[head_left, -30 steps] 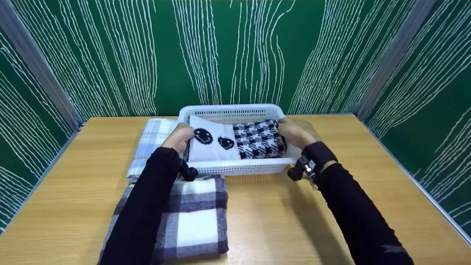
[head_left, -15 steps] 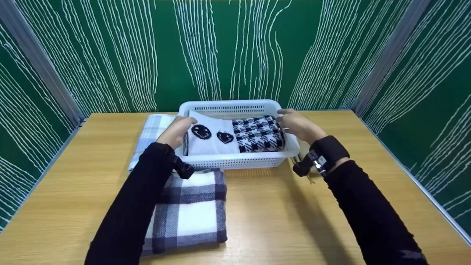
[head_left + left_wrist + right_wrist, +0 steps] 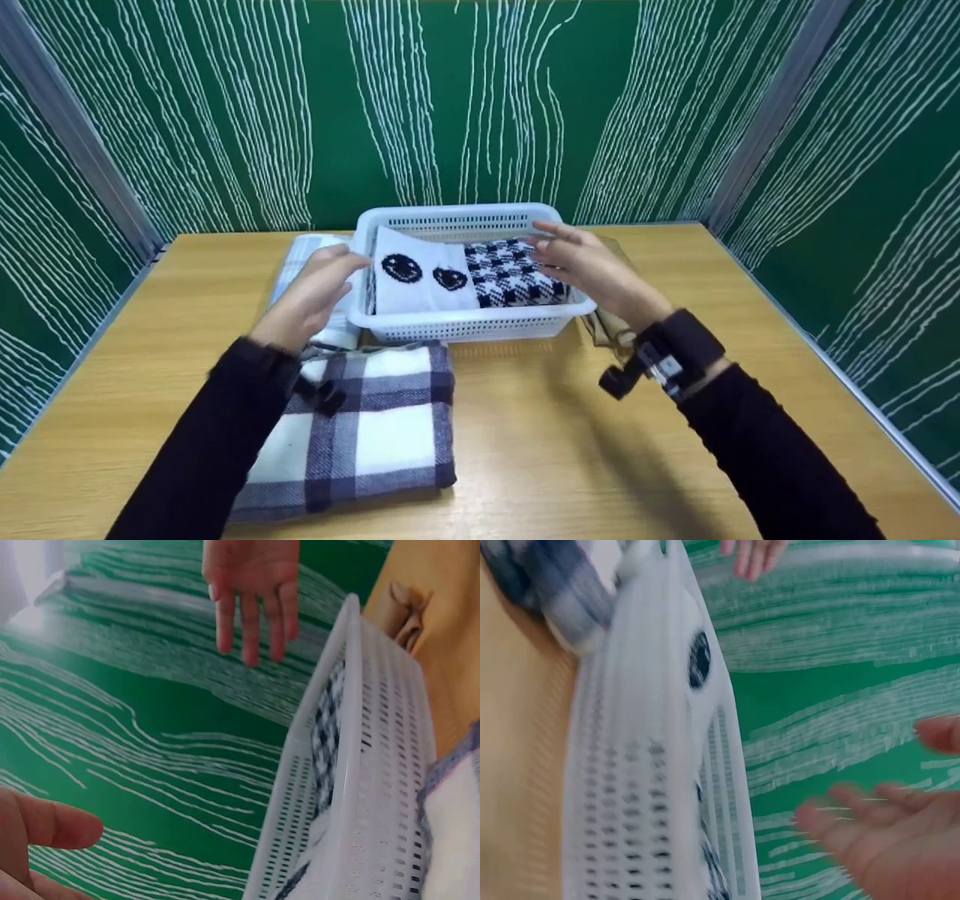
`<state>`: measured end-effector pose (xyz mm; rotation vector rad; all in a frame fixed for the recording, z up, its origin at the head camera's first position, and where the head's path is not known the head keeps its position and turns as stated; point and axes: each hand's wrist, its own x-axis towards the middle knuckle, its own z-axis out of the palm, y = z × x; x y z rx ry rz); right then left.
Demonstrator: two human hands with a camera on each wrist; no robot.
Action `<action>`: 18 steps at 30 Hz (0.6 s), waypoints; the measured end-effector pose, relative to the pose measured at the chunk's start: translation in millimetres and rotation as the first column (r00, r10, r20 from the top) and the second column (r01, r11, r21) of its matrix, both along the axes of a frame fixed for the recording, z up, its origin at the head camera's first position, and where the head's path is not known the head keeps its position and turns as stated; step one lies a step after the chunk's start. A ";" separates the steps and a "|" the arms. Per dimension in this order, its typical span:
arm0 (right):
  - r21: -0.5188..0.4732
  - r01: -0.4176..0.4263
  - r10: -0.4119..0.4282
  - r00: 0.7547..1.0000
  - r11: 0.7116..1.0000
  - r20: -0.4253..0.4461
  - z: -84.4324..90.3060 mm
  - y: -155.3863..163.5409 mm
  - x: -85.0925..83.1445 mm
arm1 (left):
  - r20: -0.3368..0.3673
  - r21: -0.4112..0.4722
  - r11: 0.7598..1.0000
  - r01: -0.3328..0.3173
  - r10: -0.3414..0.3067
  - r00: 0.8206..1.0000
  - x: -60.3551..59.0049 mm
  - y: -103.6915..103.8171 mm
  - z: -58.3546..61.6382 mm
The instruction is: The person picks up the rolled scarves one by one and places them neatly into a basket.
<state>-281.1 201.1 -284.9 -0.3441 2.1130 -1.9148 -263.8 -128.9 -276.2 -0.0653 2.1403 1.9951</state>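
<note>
White plastic basket (image 3: 457,326): centre of the head view, on the wooden worktop (image 3: 570,450), against the green wall.
Basket contents: a white cloth with two black smiley faces (image 3: 420,274) on the left side, a black-and-white checked cloth (image 3: 510,277) on the right side.
Left hand (image 3: 311,296): left of the basket, above its left rim, fingers apart and relaxed, holding nothing.
Right hand (image 3: 592,270): over the basket's right rim, fingers spread, holding nothing; blurred.
Head view only: a dark plaid cloth (image 3: 367,435) at lower left, touching the basket's near wall; a pale plaid cloth (image 3: 300,259) behind the left hand.
Left wrist view only: the basket's slotted wall (image 3: 375,787) close up, the right hand's straight fingers (image 3: 251,615) at the top, a brownish thing (image 3: 405,607) on the worktop at upper right.
Right wrist view only: one smiley (image 3: 699,660) showing over the rim, the right palm (image 3: 877,840) open at lower right.
</note>
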 end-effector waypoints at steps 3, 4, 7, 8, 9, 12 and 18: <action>-0.069 -0.066 0.060 0.995 0.995 -0.075 -8.7 -6.8 16.9 | -0.027 0.005 1.000 0.007 -0.007 1.000 21.8 -13.4 0.5; -0.079 -0.082 0.075 0.993 0.994 -0.089 -12.2 -8.7 22.9 | -0.039 0.004 1.000 0.015 -0.015 0.999 28.4 -18.3 -0.5; -0.053 -0.115 0.111 0.991 0.992 -0.080 -24.9 -12.4 39.2 | -0.057 -0.002 0.999 0.033 -0.033 0.998 46.9 -34.7 -5.1; -0.039 -0.121 0.118 0.991 0.992 -0.065 -29.5 -13.3 43.6 | -0.056 -0.002 0.999 0.034 -0.034 0.998 52.1 -40.9 -8.0; -0.034 -0.128 0.127 0.991 0.991 -0.041 -33.9 -14.0 48.2 | -0.057 -0.008 0.999 0.033 -0.033 0.998 56.7 -47.8 -11.6; -0.051 -0.150 0.152 0.988 0.987 0.028 -48.9 -13.4 60.4 | -0.030 -0.063 0.998 0.030 -0.032 0.999 66.0 -69.4 -25.2; -0.110 -0.283 0.299 0.938 0.953 0.175 -86.8 -22.8 80.9 | 0.107 -0.259 0.966 0.017 0.011 0.994 72.8 -128.2 -57.7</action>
